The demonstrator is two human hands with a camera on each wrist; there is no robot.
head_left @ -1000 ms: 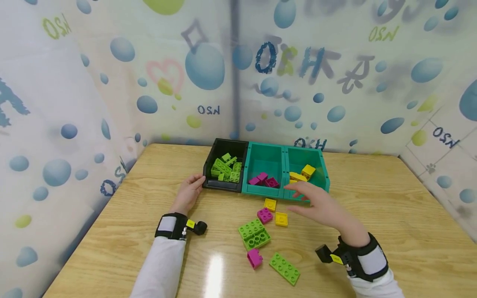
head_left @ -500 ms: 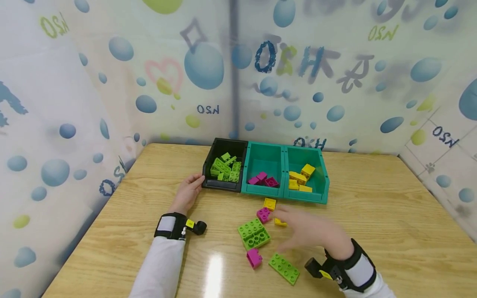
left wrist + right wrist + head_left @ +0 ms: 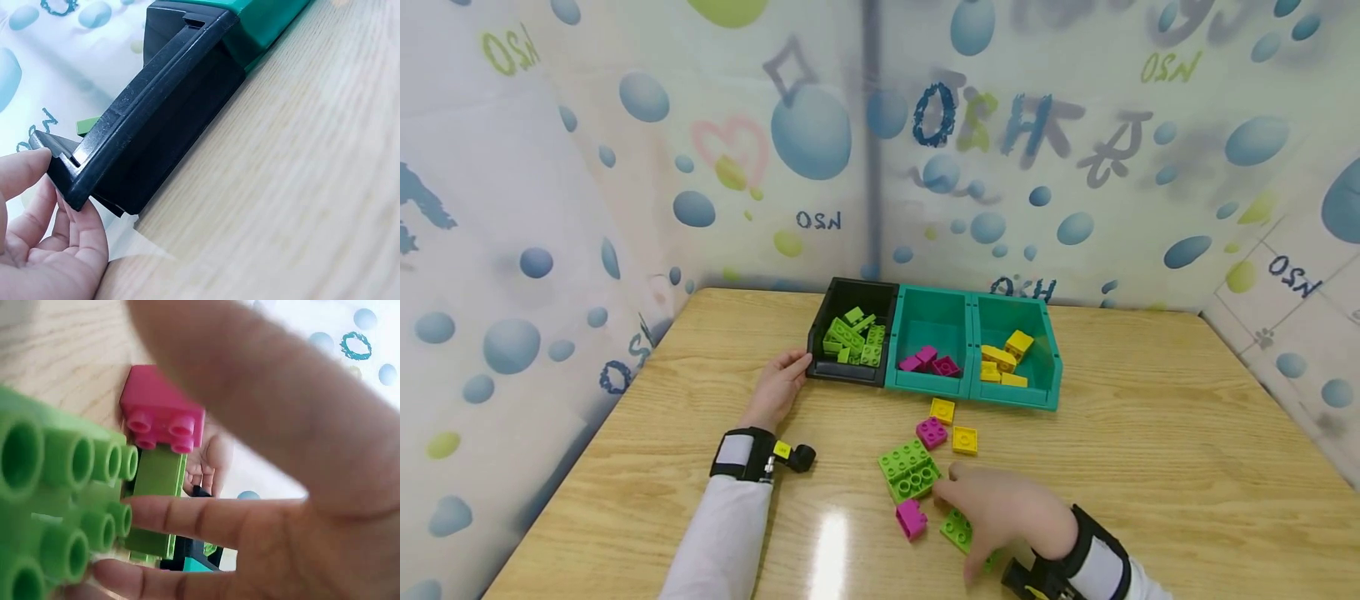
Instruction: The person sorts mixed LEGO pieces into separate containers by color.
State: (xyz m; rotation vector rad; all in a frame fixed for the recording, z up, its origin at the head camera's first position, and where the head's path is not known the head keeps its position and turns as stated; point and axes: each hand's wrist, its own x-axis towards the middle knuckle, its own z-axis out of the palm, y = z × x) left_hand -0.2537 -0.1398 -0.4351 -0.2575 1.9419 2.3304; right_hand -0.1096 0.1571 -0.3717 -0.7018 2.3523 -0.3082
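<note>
The head view alone shows all three bins from above: green bricks (image 3: 847,335) lie in the black bin (image 3: 848,372), magenta bricks (image 3: 928,364) in the middle teal bin (image 3: 932,320), and yellow bricks (image 3: 1000,360) in the right teal bin (image 3: 1013,317). In this view the right hand (image 3: 1013,510) covers part of the long green brick (image 3: 956,530), which lies on the table (image 3: 1150,417); the right wrist view gives its hollow round studs from near, with the loose magenta brick (image 3: 162,394) and the green pair of bricks (image 3: 157,472) behind it. The left wrist view shows what is hard to see from the head: the thumb of the left hand (image 3: 53,240) is on the upper edge of the black bin's corner, and its other fingers are curled below, so the corner is pinched between them. The right hand has its back upward, the forearm coming from the lower right, the thumb at the near side of the long green brick and the fingers at the far side, with a wide gap between; whether a fingertip already touches the brick, one cannot tell.
</note>
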